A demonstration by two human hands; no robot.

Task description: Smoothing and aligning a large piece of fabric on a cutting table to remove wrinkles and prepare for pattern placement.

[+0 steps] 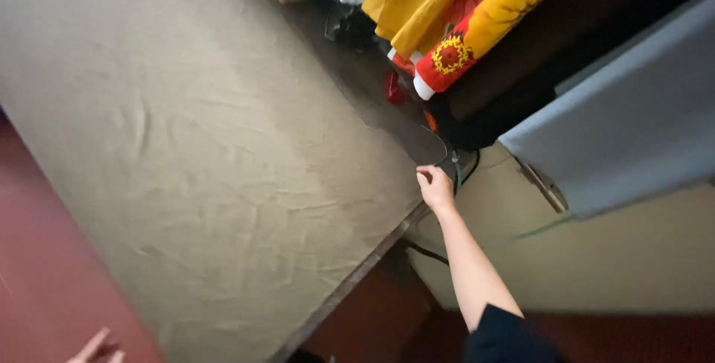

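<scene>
The left hand (97,348) showed only fingertips at the bottom edge, loosely spread and holding nothing. A big beige cloth (208,154) lay flat on the counter (350,285), lightly creased; it looked soft, limp and light, best taken at a corner. The right hand (434,186) was closed, pinching its far corner beside the fabric rolls (477,20).

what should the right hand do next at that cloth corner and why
Probably draw the corner outward to flatten it: the right hand pinches the far corner of the beige cloth, which shows wrinkles across the table, while the left hand sits at the near edge.
</scene>
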